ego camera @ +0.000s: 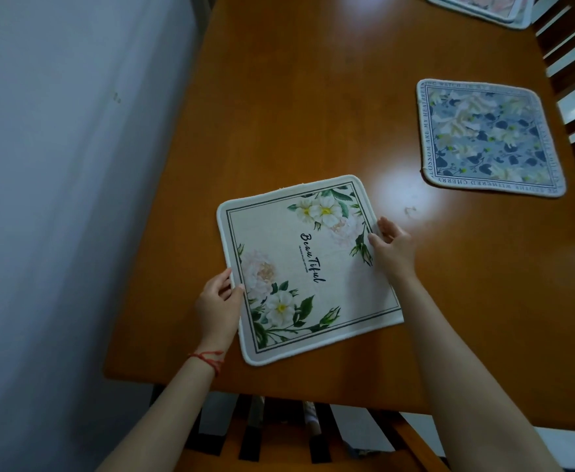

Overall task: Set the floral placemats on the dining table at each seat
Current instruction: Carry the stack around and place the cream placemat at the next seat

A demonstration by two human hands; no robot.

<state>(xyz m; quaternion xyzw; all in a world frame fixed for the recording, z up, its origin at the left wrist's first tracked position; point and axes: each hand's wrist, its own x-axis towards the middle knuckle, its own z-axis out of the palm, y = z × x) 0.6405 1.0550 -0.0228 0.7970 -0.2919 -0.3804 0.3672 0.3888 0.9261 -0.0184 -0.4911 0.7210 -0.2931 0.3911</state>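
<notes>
Head view. We see the cream placemat (308, 267) lying at the near left corner of the dining table (313, 107), turned slightly askew to the table edge, with a slatted chair back (279, 434) just below that edge. The left hand (218, 303) pinches the mat's left border, thumb on top; the right hand (393, 245) pinches the right border, its fingers curled at the rim. The mat thus lies between the two grips, roughly square with no marked long axis, and both hands stand equally near it. We judge that the coming move turns on this skew: a small twist would bring the mat square with the seat.

The script across the cream mat reads "Beautiful"; the small line beside it is too fine to read. A blue floral placemat (488, 137) lies flat well apart at the right edge, its border lettering partly legible: "BLOSSOM ARE MY HEART" and "WITHERED CHERRY". More stacked mats (483, 8) show at the far right corner. A red cord (207, 357) circles the left wrist
</notes>
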